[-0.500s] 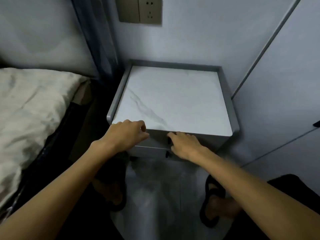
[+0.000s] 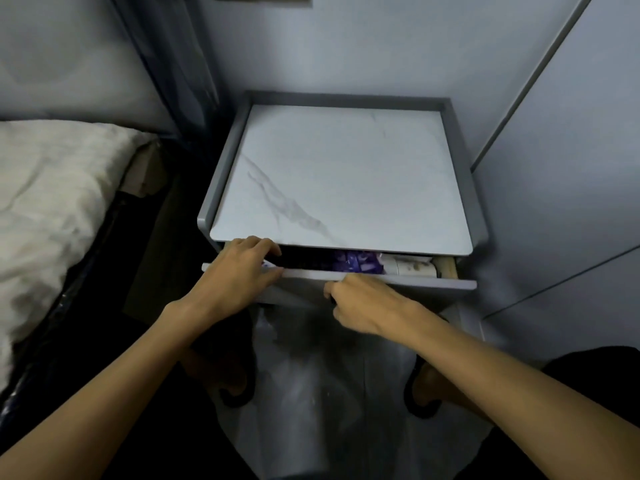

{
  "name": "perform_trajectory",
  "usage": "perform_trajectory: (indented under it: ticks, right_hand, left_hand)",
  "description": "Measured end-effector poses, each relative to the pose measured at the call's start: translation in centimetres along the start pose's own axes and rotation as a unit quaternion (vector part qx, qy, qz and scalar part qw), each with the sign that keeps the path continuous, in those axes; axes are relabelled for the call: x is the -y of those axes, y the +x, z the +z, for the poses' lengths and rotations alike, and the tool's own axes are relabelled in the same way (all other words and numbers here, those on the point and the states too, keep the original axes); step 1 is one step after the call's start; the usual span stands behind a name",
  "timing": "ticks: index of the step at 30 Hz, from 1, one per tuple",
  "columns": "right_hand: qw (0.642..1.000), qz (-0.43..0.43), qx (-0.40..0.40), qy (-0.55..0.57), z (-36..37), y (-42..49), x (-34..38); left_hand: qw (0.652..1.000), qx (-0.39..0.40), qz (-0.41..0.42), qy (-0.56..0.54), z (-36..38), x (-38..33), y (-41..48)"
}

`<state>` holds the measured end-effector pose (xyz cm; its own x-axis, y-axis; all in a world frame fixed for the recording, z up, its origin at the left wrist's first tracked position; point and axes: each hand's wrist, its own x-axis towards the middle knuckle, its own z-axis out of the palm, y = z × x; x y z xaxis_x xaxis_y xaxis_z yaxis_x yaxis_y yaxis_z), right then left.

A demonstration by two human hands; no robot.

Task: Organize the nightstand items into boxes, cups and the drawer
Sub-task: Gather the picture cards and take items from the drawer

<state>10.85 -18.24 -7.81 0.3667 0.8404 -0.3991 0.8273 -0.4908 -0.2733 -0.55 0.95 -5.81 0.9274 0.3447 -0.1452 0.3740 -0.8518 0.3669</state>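
Item: grey nightstand with a white marble-look top, standing beside a bed. Its drawer is sitting partly open, showing a narrow gap. The left hand is curling its fingers over the drawer front's top edge and gripping it. The right hand is curling round what looks like a dark pull on the front face, mostly hidden. Contents showing: a purple packet, with a white cylindrical container lying just beside it. Handling note, as a judgement: the step appears to be opening the drawer. Both hands should be pulling evenly and straight back, so it is not racking, and slowly, so loose contents are not rolling.
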Motion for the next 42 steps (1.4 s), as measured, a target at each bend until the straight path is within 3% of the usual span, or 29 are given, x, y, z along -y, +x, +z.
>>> perform_trajectory:
  ticks: [2,5,7,12,20,26,28,30,33,37,42]
  right_hand:
    - [0.999,-0.003,-0.003,0.042,-0.7,-1.2,0.1]
    - [0.986,0.009,-0.108,0.130,-1.4,-2.0,-0.7]
    - [0.974,0.034,-0.126,0.184,-1.1,-2.2,-1.7]
    - [0.982,0.034,0.038,0.183,2.3,-2.5,-2.9]
    - [0.970,-0.010,0.126,0.209,4.0,-4.1,-1.7]
    - [0.957,-0.003,0.201,0.208,4.5,-4.1,-0.8]
    - [0.956,0.004,0.178,0.233,4.8,-3.8,-0.8]
    - [0.962,0.027,0.086,0.257,5.0,-3.0,-1.0]
    - [0.989,0.067,-0.060,0.121,5.7,-1.1,-1.4]
    - [0.991,0.128,-0.044,-0.018,8.0,0.9,-1.1]
    - [0.986,0.139,-0.069,-0.053,8.5,2.1,-0.8]
  left_hand:
    - [0.999,0.033,-0.020,0.009,-0.1,-0.2,-0.6]
    - [0.995,0.079,-0.052,0.043,0.1,-0.7,-1.5]
    - [0.992,0.093,-0.068,0.056,0.3,-0.9,-2.0]
    - [0.990,0.100,-0.081,0.055,0.2,-0.7,-2.4]
    - [0.990,0.094,-0.072,0.080,1.3,0.0,-2.7]
    - [0.974,0.172,0.036,0.141,4.6,0.7,-3.7]
    - [0.961,0.223,0.081,0.145,5.1,0.4,-3.7]
    - [0.948,0.251,0.107,0.162,5.3,0.1,-3.3]
    - [0.937,0.259,0.116,0.202,5.7,-0.2,-2.5]
    - [0.923,0.243,0.132,0.266,7.0,0.0,-2.0]
    - [0.927,0.185,0.137,0.298,7.8,0.2,-1.3]
